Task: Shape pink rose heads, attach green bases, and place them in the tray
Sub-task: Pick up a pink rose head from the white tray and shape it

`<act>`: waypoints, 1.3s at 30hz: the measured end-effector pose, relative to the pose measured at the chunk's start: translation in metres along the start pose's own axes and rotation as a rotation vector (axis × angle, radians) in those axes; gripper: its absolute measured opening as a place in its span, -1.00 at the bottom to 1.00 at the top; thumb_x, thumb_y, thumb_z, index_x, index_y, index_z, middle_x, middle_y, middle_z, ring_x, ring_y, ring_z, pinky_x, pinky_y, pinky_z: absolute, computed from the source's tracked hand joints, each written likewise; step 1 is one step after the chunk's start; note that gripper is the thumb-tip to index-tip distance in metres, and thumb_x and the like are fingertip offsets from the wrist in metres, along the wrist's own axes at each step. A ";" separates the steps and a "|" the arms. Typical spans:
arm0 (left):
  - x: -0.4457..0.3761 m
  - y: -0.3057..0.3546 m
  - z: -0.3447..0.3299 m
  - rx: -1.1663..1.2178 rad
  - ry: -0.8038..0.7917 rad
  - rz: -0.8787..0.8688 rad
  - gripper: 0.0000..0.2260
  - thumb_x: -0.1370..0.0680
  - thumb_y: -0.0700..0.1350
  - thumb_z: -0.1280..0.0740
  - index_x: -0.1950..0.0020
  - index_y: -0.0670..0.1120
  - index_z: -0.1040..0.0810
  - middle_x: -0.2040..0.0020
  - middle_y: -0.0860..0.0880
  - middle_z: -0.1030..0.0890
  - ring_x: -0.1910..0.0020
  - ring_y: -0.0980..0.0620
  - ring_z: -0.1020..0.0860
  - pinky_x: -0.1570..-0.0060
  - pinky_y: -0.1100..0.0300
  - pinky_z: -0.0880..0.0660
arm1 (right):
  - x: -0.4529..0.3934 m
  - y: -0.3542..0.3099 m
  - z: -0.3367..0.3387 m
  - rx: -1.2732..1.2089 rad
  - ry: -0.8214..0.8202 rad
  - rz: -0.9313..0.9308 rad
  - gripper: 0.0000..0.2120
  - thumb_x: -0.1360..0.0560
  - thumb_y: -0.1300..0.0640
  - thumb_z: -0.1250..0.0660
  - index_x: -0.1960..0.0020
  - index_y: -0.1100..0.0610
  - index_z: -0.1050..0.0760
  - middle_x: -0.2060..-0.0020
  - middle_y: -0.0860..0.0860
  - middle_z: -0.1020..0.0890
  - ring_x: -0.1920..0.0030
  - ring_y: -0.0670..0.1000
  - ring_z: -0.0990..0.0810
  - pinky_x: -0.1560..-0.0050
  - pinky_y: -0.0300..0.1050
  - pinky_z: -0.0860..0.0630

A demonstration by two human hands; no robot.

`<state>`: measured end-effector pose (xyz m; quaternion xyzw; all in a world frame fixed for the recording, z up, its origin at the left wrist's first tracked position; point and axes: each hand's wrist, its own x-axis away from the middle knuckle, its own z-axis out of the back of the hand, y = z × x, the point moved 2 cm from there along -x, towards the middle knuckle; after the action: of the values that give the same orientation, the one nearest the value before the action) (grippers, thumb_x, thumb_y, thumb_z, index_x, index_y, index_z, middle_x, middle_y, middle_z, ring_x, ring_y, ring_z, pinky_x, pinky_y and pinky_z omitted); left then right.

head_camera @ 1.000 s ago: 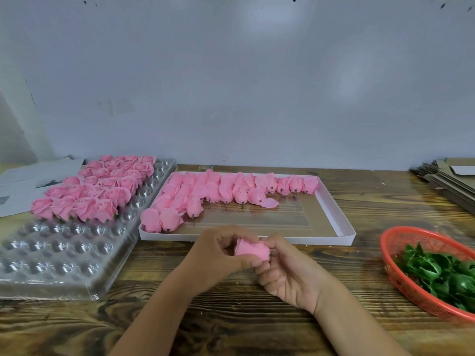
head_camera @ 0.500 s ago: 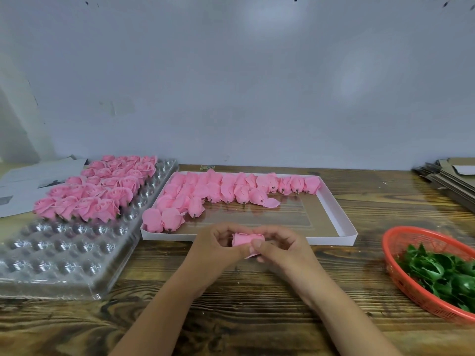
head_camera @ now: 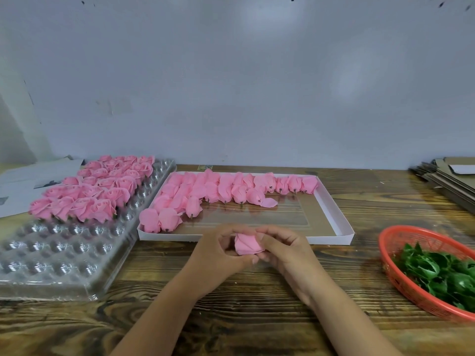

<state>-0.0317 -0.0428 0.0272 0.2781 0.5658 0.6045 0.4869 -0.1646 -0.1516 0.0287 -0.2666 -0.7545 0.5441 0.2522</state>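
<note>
A pink rose head (head_camera: 247, 244) is held between both hands just above the wooden table, in front of the white tray. My left hand (head_camera: 221, 253) curls round its left side and my right hand (head_camera: 285, 250) pinches its right side with thumb and fingers. The white shallow tray (head_camera: 334, 209) holds several closed pink rose heads (head_camera: 221, 191) along its back and left. A clear plastic cell tray (head_camera: 61, 255) at the left carries several opened pink roses (head_camera: 95, 191) at its far end. Green bases (head_camera: 442, 273) lie heaped in a red basket (head_camera: 393, 268) at the right.
Flat cardboard sheets (head_camera: 452, 181) are stacked at the back right. White papers (head_camera: 28, 183) lie at the back left. A pale wall stands right behind the table. Bare wood shows in front of my forearms.
My right hand turned over from palm-up under the rose to fingers on top. The rose head rotated between my fingers and both hands stayed in place before the white tray.
</note>
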 end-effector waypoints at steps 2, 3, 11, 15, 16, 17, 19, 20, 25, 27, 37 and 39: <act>0.000 0.001 0.001 0.009 0.021 -0.030 -0.63 -0.42 -0.20 -0.58 -0.12 0.18 -0.67 -0.13 0.11 -0.70 -0.17 0.08 -0.65 -0.10 0.28 -0.59 | 0.000 -0.001 -0.001 -0.031 -0.028 0.003 -0.84 -0.47 0.24 -0.45 -0.03 0.18 -0.71 -0.04 0.22 -0.70 -0.05 0.16 -0.68 -0.08 -0.06 -0.63; 0.000 0.001 0.001 0.019 0.029 -0.044 -0.64 -0.44 -0.23 -0.56 -0.11 0.17 -0.68 -0.13 0.09 -0.71 -0.16 0.07 -0.66 -0.11 0.28 -0.58 | 0.001 -0.002 -0.002 -0.049 -0.047 0.006 -0.82 -0.43 0.20 -0.47 -0.03 0.17 -0.72 -0.04 0.22 -0.70 -0.04 0.14 -0.69 -0.03 -0.11 -0.63; 0.000 0.005 0.003 0.034 0.042 -0.091 -0.75 -0.47 -0.20 -0.53 -0.06 0.12 -0.71 -0.11 0.07 -0.72 -0.15 0.04 -0.67 -0.12 0.28 -0.57 | 0.002 -0.003 -0.004 -0.086 -0.087 -0.006 -0.71 -0.34 0.09 -0.49 -0.04 0.15 -0.72 -0.05 0.19 -0.71 -0.02 0.05 -0.69 0.04 -0.21 -0.61; 0.000 0.004 0.001 0.051 0.019 -0.093 -0.79 -0.40 -0.11 -0.57 0.00 0.09 -0.71 -0.16 0.04 -0.69 -0.18 -0.01 -0.66 -0.12 0.16 -0.62 | 0.002 -0.004 -0.004 -0.108 -0.082 -0.005 -0.78 -0.36 0.13 -0.47 0.01 0.14 -0.73 -0.01 0.18 -0.72 0.00 0.08 -0.71 0.06 -0.19 -0.64; -0.001 0.003 0.000 0.054 0.013 -0.087 -0.79 -0.40 -0.11 -0.57 0.01 0.08 -0.70 -0.17 0.02 -0.69 -0.18 -0.04 -0.66 -0.14 0.12 -0.62 | 0.002 -0.004 -0.005 -0.108 -0.076 -0.005 -0.78 -0.36 0.13 -0.47 0.02 0.13 -0.73 0.00 0.17 -0.73 0.03 0.06 -0.71 0.08 -0.21 -0.64; -0.001 0.002 0.000 0.057 0.005 -0.084 -0.78 -0.40 -0.13 -0.58 0.01 0.07 -0.70 -0.17 0.00 -0.68 -0.18 -0.06 -0.66 -0.15 0.10 -0.62 | 0.002 -0.004 -0.005 -0.107 -0.070 -0.006 -0.78 -0.35 0.12 -0.47 0.02 0.12 -0.74 0.00 0.16 -0.73 0.04 0.03 -0.71 0.10 -0.23 -0.63; -0.001 0.001 -0.001 0.064 -0.015 -0.086 -0.77 -0.41 -0.18 -0.57 -0.01 0.06 -0.68 -0.17 -0.01 -0.68 -0.18 -0.06 -0.66 -0.15 0.13 -0.61 | 0.003 -0.005 -0.005 -0.105 -0.067 -0.009 -0.78 -0.36 0.10 -0.47 0.02 0.12 -0.74 0.01 0.15 -0.73 0.05 0.00 -0.71 0.12 -0.26 -0.61; 0.000 0.001 0.000 0.057 -0.019 -0.087 -0.76 -0.43 -0.20 -0.55 -0.01 0.07 -0.68 -0.17 -0.01 -0.68 -0.19 -0.05 -0.65 -0.16 0.14 -0.61 | 0.003 -0.005 -0.005 -0.101 -0.072 -0.010 -0.77 -0.36 0.09 -0.47 0.01 0.11 -0.74 0.00 0.14 -0.73 0.05 -0.01 -0.70 0.12 -0.26 -0.61; 0.000 0.004 0.002 -0.009 0.030 -0.089 -0.74 -0.48 -0.25 -0.52 0.03 0.13 -0.69 -0.15 0.09 -0.69 -0.18 0.02 -0.65 -0.16 0.13 -0.61 | 0.002 -0.004 -0.006 -0.100 -0.102 -0.021 -0.69 -0.33 0.04 -0.50 -0.04 0.11 -0.72 -0.03 0.15 -0.72 0.04 -0.01 -0.71 0.08 -0.26 -0.61; 0.000 0.006 0.002 -0.023 0.045 -0.093 -0.76 -0.48 -0.22 -0.53 0.04 0.13 -0.70 -0.15 0.10 -0.69 -0.17 0.03 -0.66 -0.15 0.12 -0.61 | 0.003 -0.004 -0.006 -0.104 -0.122 -0.020 -0.69 -0.34 0.04 -0.49 -0.05 0.12 -0.72 -0.04 0.15 -0.72 0.02 -0.02 -0.71 0.08 -0.26 -0.60; 0.001 0.013 0.002 -0.010 0.087 -0.120 -0.80 -0.45 -0.17 -0.55 0.06 0.13 -0.74 -0.09 0.13 -0.72 -0.07 0.07 -0.69 -0.05 0.29 -0.59 | 0.003 -0.005 -0.006 -0.131 -0.131 -0.045 -0.73 -0.40 0.09 -0.45 -0.06 0.15 -0.72 -0.05 0.17 -0.72 0.05 -0.05 -0.70 0.11 -0.28 -0.60; 0.001 0.014 0.001 0.003 0.097 -0.125 -0.80 -0.44 -0.15 -0.55 0.08 0.17 -0.74 -0.07 0.14 -0.72 -0.05 0.08 -0.69 -0.04 0.31 -0.58 | 0.003 -0.005 -0.006 -0.137 -0.121 -0.059 -0.74 -0.41 0.09 -0.45 -0.05 0.16 -0.72 -0.04 0.18 -0.72 0.06 -0.04 -0.69 0.12 -0.27 -0.61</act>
<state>-0.0348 -0.0396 0.0411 0.2134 0.6060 0.5847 0.4953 -0.1635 -0.1472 0.0349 -0.2273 -0.8114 0.4987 0.2032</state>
